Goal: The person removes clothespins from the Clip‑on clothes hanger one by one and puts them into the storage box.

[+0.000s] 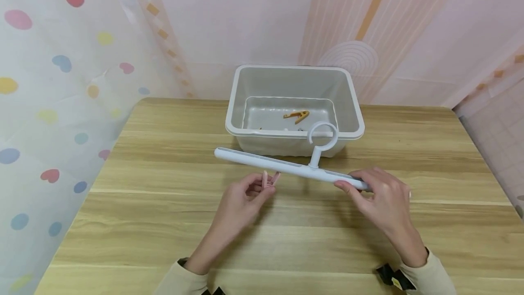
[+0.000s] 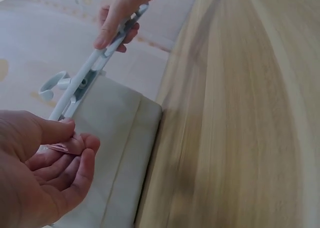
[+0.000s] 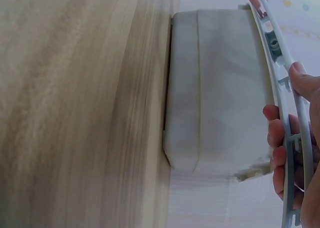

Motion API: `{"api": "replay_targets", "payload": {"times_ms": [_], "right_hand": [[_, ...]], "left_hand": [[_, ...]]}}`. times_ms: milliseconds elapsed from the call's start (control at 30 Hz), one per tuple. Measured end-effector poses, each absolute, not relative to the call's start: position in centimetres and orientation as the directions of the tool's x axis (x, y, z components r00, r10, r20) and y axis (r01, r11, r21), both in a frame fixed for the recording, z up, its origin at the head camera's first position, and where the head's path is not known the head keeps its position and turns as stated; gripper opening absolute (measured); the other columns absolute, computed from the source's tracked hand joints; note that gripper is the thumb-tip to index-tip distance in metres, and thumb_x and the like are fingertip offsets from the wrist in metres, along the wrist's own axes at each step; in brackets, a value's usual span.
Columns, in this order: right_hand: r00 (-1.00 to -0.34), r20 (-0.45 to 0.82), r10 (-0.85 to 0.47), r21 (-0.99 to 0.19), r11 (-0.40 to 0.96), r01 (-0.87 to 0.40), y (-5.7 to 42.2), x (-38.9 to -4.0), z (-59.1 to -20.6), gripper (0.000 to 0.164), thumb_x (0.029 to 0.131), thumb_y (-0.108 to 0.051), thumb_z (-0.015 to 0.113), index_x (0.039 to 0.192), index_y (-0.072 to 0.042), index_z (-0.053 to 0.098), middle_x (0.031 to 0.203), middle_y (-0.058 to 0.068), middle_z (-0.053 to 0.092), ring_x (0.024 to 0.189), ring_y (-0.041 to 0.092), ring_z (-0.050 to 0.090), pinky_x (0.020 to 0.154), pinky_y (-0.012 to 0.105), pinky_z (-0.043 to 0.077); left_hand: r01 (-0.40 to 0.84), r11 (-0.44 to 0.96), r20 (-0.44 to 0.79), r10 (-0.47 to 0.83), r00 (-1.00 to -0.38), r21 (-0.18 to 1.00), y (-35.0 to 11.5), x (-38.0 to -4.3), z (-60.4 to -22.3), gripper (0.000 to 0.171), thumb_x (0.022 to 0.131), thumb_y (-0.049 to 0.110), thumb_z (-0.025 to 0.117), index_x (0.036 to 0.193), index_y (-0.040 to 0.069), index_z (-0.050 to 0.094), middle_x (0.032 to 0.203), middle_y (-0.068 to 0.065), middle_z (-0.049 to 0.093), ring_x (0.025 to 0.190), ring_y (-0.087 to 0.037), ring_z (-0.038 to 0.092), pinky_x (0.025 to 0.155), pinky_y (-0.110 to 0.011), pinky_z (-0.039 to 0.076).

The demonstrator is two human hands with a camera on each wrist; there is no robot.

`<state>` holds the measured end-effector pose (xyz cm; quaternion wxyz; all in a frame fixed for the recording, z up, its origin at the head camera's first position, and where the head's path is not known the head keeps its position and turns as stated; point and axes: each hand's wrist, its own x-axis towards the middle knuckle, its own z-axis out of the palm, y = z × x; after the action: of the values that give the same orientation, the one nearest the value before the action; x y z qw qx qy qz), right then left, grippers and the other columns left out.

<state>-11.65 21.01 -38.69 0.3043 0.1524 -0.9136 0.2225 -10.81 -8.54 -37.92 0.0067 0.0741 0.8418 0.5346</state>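
My left hand (image 1: 240,200) pinches a small pink clothespin (image 1: 264,180) between thumb and fingers, its two prongs pointing up. In the left wrist view the pink clothespin (image 2: 70,146) is partly hidden by the fingers. The right hand (image 1: 385,199) grips one end of a white hanger bar (image 1: 270,163), thumb on the near side. From the bar rises an open hook (image 1: 333,142). Small pegs and a hollow underside show on the hanger (image 3: 287,112) in the right wrist view. The pink clothespin's tips are right at the bar's lower edge, left of the hook.
Behind the hanger stands a grey-white plastic bin (image 1: 355,104) on the wooden table (image 1: 163,149). An orange clothespin (image 1: 303,115) lies inside it, with other small bits partly hidden by the front rim. Patterned cloth (image 1: 245,22) hangs behind the table.
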Motion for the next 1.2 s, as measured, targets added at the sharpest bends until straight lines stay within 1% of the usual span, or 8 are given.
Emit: {"api": "replay_targets", "payload": {"times_ms": [233, 367, 467, 567, 633, 767, 967, 1200], "right_hand": [[-0.764, 0.627, -0.152, -0.310, 0.851, -0.424, 21.0, -11.7, -38.6, 0.030, 0.067, -0.042, 0.088, 0.081, -0.017, 0.078, 0.070, -0.005, 0.072, 0.054, 0.007, 0.051, 0.045, 0.017, 0.028], [-0.762, 0.629, -0.153, -0.301, 0.856, -0.420, 21.0, -11.8, -38.6, 0.034, 0.070, -0.048, 0.085, 0.081, -0.017, 0.078, 0.072, -0.004, 0.073, 0.055, 0.009, 0.054, 0.045, 0.020, 0.031], [-0.758, 0.633, -0.158, -0.294, 0.857, -0.424, 21.0, -11.9, -38.6, 0.037, 0.073, -0.052, 0.083, 0.081, -0.016, 0.078, 0.072, -0.003, 0.073, 0.055, 0.009, 0.055, 0.045, 0.021, 0.033], [-0.752, 0.638, -0.163, -0.289, 0.855, -0.431, 21.0, -11.9, -38.6, 0.040, 0.074, -0.054, 0.082, 0.081, -0.015, 0.077, 0.072, -0.002, 0.073, 0.055, 0.010, 0.056, 0.045, 0.022, 0.033], [-0.754, 0.636, -0.166, -0.286, 0.857, -0.429, 21.0, -11.9, -38.5, 0.041, 0.075, -0.056, 0.080, 0.081, -0.015, 0.077, 0.072, -0.002, 0.073, 0.055, 0.010, 0.056, 0.045, 0.022, 0.033], [-0.767, 0.621, -0.163, -0.292, 0.860, -0.418, 21.0, -11.8, -38.3, 0.036, 0.072, -0.050, 0.084, 0.081, -0.016, 0.077, 0.072, -0.003, 0.072, 0.055, 0.009, 0.055, 0.045, 0.022, 0.033], [-0.780, 0.604, -0.165, -0.303, 0.858, -0.416, 21.0, -11.6, -38.1, 0.034, 0.072, -0.048, 0.085, 0.082, -0.016, 0.077, 0.071, -0.004, 0.071, 0.055, 0.007, 0.052, 0.046, 0.021, 0.033], [-0.762, 0.627, -0.160, -0.314, 0.844, -0.436, 20.9, -11.6, -38.1, 0.030, 0.063, -0.036, 0.091, 0.079, -0.016, 0.077, 0.070, -0.004, 0.071, 0.055, 0.006, 0.050, 0.045, 0.020, 0.032]], "left_hand": [[0.286, 0.516, 0.258, 0.128, -0.958, 0.807, -8.5, -10.8, -37.8, 0.010, 0.084, 0.005, 0.079, 0.090, 0.003, 0.072, 0.081, -0.008, 0.073, 0.069, -0.012, 0.068, 0.064, -0.018, 0.058], [0.358, 0.571, 0.345, 0.136, -0.929, 0.739, -8.5, -10.8, -37.8, 0.011, 0.082, 0.004, 0.080, 0.087, 0.002, 0.071, 0.078, -0.008, 0.071, 0.066, -0.011, 0.066, 0.061, -0.018, 0.056], [0.383, 0.613, 0.384, 0.137, -0.913, 0.691, -8.4, -10.7, -37.7, 0.011, 0.082, 0.005, 0.081, 0.084, 0.003, 0.070, 0.074, -0.005, 0.067, 0.064, -0.008, 0.060, 0.058, -0.017, 0.051], [0.404, 0.642, 0.414, 0.146, -0.899, 0.652, -8.4, -10.6, -37.6, 0.011, 0.082, 0.006, 0.081, 0.087, 0.003, 0.070, 0.074, -0.003, 0.065, 0.063, -0.008, 0.055, 0.056, -0.017, 0.047], [0.427, 0.656, 0.440, 0.159, -0.884, 0.622, -8.5, -10.5, -37.5, 0.012, 0.082, 0.005, 0.080, 0.089, 0.003, 0.071, 0.077, -0.003, 0.066, 0.064, -0.009, 0.054, 0.056, -0.017, 0.046], [0.471, 0.684, 0.488, 0.189, -0.852, 0.557, -8.4, -10.3, -37.1, 0.014, 0.082, 0.005, 0.080, 0.092, 0.001, 0.071, 0.081, -0.004, 0.069, 0.067, -0.010, 0.056, 0.057, -0.018, 0.048], [0.497, 0.747, 0.543, 0.218, -0.811, 0.441, -8.3, -9.9, -36.8, 0.013, 0.082, 0.006, 0.080, 0.089, 0.002, 0.069, 0.081, -0.004, 0.067, 0.067, -0.013, 0.058, 0.056, -0.023, 0.049], [0.515, 0.800, 0.601, 0.256, -0.757, 0.307, -8.3, -9.6, -36.7, 0.011, 0.086, 0.008, 0.077, 0.086, 0.003, 0.067, 0.073, -0.003, 0.060, 0.060, -0.017, 0.056, 0.053, -0.028, 0.048]]}}
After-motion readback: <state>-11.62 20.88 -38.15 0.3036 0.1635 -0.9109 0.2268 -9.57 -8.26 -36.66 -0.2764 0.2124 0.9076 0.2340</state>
